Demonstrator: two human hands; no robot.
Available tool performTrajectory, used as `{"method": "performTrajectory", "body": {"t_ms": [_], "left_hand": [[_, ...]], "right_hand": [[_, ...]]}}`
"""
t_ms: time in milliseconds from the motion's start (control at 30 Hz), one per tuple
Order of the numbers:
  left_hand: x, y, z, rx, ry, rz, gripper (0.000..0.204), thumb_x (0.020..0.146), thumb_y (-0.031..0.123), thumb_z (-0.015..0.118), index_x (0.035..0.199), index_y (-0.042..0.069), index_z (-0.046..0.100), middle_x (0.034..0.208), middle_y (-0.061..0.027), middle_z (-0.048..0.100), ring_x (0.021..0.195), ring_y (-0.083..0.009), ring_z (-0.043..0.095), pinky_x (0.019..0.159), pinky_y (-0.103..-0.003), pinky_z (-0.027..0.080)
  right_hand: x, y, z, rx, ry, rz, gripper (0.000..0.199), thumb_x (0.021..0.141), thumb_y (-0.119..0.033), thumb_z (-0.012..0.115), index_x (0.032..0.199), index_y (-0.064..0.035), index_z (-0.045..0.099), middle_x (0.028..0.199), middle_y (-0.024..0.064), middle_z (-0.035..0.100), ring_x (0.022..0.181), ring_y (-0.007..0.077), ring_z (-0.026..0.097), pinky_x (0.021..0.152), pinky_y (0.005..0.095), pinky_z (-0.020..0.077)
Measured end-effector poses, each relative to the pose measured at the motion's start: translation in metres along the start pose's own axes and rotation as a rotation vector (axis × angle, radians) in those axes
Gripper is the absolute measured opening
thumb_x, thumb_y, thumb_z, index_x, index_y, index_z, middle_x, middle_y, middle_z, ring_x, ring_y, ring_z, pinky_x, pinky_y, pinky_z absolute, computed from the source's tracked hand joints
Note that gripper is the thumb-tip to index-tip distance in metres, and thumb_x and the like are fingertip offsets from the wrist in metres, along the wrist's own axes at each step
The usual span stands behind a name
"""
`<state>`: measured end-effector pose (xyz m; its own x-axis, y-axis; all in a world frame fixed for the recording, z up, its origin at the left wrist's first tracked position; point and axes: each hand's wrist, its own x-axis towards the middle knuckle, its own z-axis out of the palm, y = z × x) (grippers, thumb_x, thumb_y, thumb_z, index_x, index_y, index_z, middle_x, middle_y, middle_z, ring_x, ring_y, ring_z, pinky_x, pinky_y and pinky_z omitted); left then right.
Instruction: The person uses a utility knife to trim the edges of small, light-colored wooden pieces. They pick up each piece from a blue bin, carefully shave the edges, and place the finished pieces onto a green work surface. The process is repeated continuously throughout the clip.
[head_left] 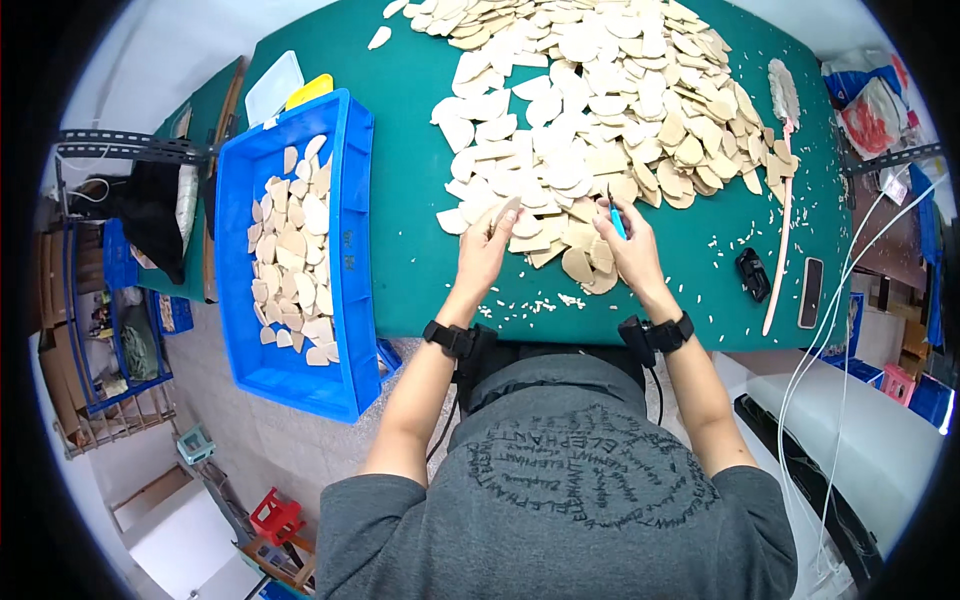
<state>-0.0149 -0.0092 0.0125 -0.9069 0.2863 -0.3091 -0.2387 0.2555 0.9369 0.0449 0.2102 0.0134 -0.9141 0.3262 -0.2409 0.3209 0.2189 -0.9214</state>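
Note:
A big heap of pale fan-shaped wooden pieces (590,100) covers the green table (400,240). My left hand (484,252) pinches one pale piece (505,211) at the heap's near edge. My right hand (628,248) grips a small blue tool (618,222) just right of it, over tan pieces. Both wrists wear black bands.
A blue crate (350,250) with several pieces sits at the left, overhanging the table edge. A long-handled brush (782,180), a small black object (752,272) and a dark flat device (811,292) lie at the right. Small offcuts litter the near edge. White cables hang right.

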Motion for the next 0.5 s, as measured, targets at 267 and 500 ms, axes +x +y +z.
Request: {"method": "performTrajectory", "body": {"t_ms": [267, 500], "left_hand": [[-0.038, 0.074, -0.063, -0.381, -0.08, 0.062, 0.041, 0.085, 0.012, 0.064, 0.122, 0.001, 0.049, 0.104, -0.0119, 0.065, 0.093, -0.0129, 0.062, 0.08, -0.026, 0.05], [-0.053, 0.093, -0.106, -0.585, -0.025, 0.112, 0.023, 0.09, 0.015, 0.06, 0.106, 0.002, 0.05, 0.098, -0.0102, 0.065, 0.085, -0.0154, 0.066, 0.072, -0.027, 0.057]], "right_hand": [[-0.049, -0.096, 0.037, 0.37, -0.365, -0.027, 0.031, 0.088, -0.02, 0.062, 0.111, 0.001, 0.057, 0.092, 0.0034, 0.061, 0.081, 0.0074, 0.055, 0.073, 0.0218, 0.0446], [-0.067, -0.135, 0.089, 0.343, -0.338, -0.099, 0.036, 0.089, -0.026, 0.062, 0.114, 0.0006, 0.058, 0.097, 0.0045, 0.061, 0.087, 0.0095, 0.057, 0.078, 0.0243, 0.0457]]}}
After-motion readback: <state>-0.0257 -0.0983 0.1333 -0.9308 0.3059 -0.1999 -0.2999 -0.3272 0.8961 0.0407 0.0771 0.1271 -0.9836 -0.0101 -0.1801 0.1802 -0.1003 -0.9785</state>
